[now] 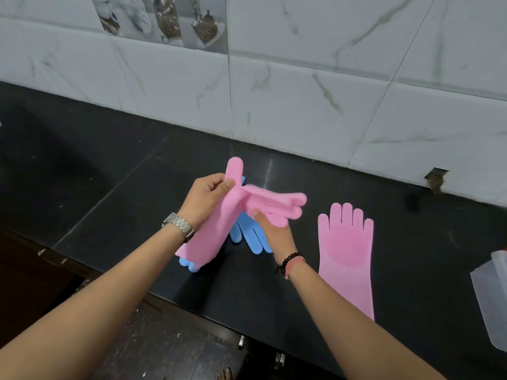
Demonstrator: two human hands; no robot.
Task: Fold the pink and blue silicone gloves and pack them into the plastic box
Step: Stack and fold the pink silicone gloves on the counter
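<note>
Left hand [210, 197], right hand [274, 229]: closed grip.

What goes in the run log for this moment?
step: folding | both hands grip pink glove | second pink glove flat | blue gloves beneath | box right

Both forearms are bare — no sleeves reach into view. The left wrist carries a silver metal watch [179, 225] with a linked bracelet band, sitting at about ten o'clock from the right wrist. The right wrist wears two bands side by side — a string of black beads [286, 261] and a reddish-orange thread band [295, 266].
</note>
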